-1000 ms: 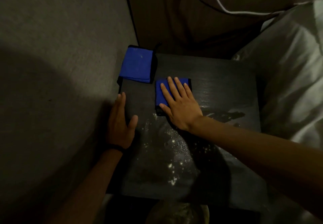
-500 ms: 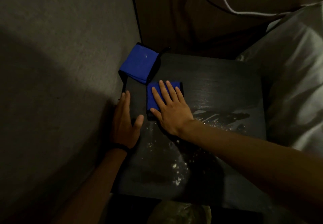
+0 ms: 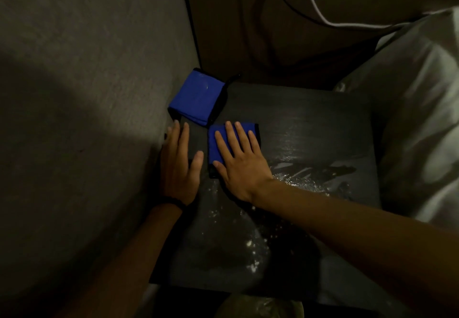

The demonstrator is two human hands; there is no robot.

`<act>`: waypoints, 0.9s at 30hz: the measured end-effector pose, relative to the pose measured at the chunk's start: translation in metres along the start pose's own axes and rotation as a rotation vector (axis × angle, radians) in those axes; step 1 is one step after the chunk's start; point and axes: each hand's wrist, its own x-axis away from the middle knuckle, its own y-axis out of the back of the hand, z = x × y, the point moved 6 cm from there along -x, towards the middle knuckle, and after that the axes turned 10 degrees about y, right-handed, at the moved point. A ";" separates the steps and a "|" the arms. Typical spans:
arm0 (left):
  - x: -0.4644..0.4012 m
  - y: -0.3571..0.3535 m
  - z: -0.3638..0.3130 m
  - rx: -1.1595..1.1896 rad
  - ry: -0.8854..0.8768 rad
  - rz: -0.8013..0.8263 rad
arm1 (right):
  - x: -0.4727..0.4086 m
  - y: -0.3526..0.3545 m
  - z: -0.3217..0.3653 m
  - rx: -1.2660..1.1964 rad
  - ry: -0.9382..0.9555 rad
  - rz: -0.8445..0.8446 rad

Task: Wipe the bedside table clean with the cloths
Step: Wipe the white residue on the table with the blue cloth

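The dark bedside table point(image 3: 310, 124) carries white powder specks point(image 3: 250, 243) near its front and smeared streaks point(image 3: 310, 171) at mid right. My right hand point(image 3: 238, 161) lies flat, fingers spread, pressing a small blue cloth point(image 3: 216, 141) onto the table's left half. A second blue cloth point(image 3: 196, 99), folded, sits on the back left corner, just beyond the first. My left hand point(image 3: 178, 166) rests flat and empty along the table's left edge, a finger's width from the pressed cloth.
A grey wall point(image 3: 87, 94) runs tight along the table's left side. White bedding point(image 3: 417, 119) crowds the right edge. A white cable point(image 3: 323, 17) hangs behind the table. A pale round object point(image 3: 260, 305) shows below the front edge.
My right hand has slid its cloth a little to the left, closer to my left hand. The left hand has stayed at the table's left edge.
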 end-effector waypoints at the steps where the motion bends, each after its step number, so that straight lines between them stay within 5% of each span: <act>1: -0.011 -0.001 -0.006 -0.045 -0.022 -0.016 | 0.000 0.000 0.000 0.001 0.001 -0.005; 7: -0.070 -0.018 -0.022 0.039 0.236 0.125 | 0.001 0.001 0.001 -0.002 0.006 -0.003; 12: -0.076 -0.019 -0.026 0.104 0.424 0.031 | 0.001 0.003 0.005 -0.005 0.004 0.002; 20: -0.072 -0.028 -0.033 -0.093 0.349 0.147 | -0.009 0.001 0.039 0.033 0.124 0.020; 27: -0.046 -0.006 -0.035 0.311 0.286 0.043 | 0.003 0.005 0.032 0.102 0.322 0.034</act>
